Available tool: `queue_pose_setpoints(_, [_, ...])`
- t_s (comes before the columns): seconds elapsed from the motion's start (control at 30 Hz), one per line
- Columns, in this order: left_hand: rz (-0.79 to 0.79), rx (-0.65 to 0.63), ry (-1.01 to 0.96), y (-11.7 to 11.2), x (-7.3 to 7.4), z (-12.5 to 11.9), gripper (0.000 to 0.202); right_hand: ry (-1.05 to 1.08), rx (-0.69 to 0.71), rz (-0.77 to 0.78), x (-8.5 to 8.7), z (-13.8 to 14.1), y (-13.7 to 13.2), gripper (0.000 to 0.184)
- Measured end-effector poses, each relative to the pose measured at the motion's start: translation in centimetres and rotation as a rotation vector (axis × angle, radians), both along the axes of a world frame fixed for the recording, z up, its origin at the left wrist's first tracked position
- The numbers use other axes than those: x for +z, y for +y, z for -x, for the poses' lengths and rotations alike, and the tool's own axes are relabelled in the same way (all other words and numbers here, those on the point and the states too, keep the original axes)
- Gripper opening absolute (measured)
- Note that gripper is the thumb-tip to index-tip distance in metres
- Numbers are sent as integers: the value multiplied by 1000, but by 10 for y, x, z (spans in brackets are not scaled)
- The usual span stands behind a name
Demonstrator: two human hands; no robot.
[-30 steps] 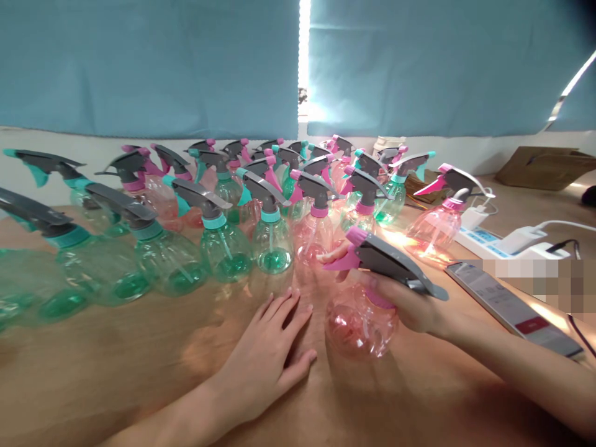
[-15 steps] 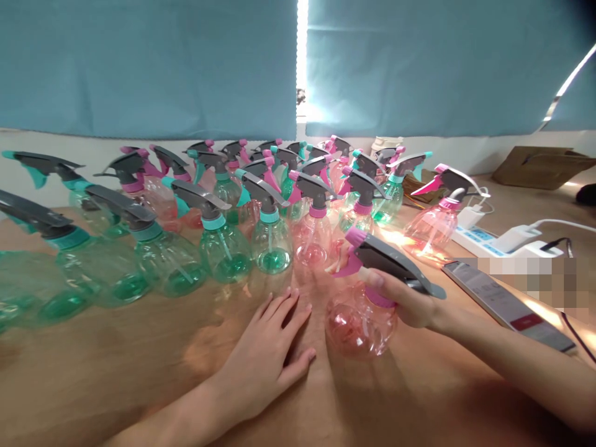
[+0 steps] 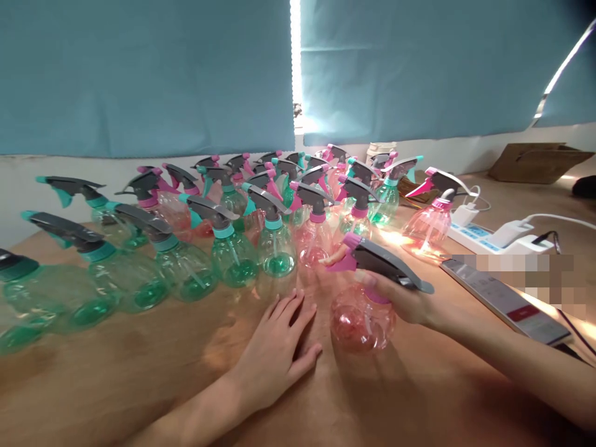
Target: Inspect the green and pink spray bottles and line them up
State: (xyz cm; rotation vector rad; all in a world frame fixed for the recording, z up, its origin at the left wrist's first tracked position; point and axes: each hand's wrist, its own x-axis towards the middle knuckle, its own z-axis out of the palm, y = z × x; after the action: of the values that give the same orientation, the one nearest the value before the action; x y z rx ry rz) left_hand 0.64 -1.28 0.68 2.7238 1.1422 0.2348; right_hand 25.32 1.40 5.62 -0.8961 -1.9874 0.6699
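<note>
My right hand point(image 3: 395, 295) grips a pink spray bottle point(image 3: 362, 323) by its neck, under the grey and pink trigger head. One finger reaches around to the pink trigger; the rest are partly hidden behind the bottle. This bottle looks tilted, and I cannot tell whether its base touches the table. Palm down with fingers spread, my left hand point(image 3: 279, 347) lies flat on the wooden table point(image 3: 186, 366) and holds nothing. Just beyond it stand a green spray bottle point(image 3: 278, 251) and a pink spray bottle point(image 3: 313, 239).
Several green and pink spray bottles crowd the left and back. A lone pink bottle point(image 3: 428, 226) stands right, near a power strip point(image 3: 479, 239) with plugged-in chargers. A phone point(image 3: 507, 301) lies beside my right forearm. A brown paper bag point(image 3: 535, 162) sits far right.
The view has swung slightly left, so the bottles on the left appear further right. My right hand still grips the pink spray bottle, and my left hand stays flat on the table.
</note>
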Motion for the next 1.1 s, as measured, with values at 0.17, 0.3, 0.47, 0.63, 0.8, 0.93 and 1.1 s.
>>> queue_pose_setpoints(0.17, [-21, 5, -28, 0, -1, 0, 50, 75, -21, 7, 8, 8, -4, 29])
queue_pose_setpoints(0.3, [-30, 6, -38, 0, -2, 0, 49, 95, 7, 15, 10, 4, -4, 42])
queue_pose_setpoints(0.47, [-41, 11, -10, 0, -1, -1, 50, 25, -93, -16, 12, -6, -12, 52])
queue_pose_setpoints(0.63, [-72, 1, -5, 1, -3, 0, 49, -191, -238, 15, 9, -12, -31, 49])
queue_pose_setpoints(0.8, [-119, -18, -33, 0, -7, -8, 46, -243, -279, 94, 7, -25, -47, 40])
queue_pose_setpoints(0.93, [-100, -100, -26, 1, -7, -31, 47, -254, -345, 13, 7, -48, -47, 31])
queue_pose_setpoints(1.1, [-76, -173, -16, 11, -9, -63, 45, -242, -502, -31, 2, -87, -26, 34])
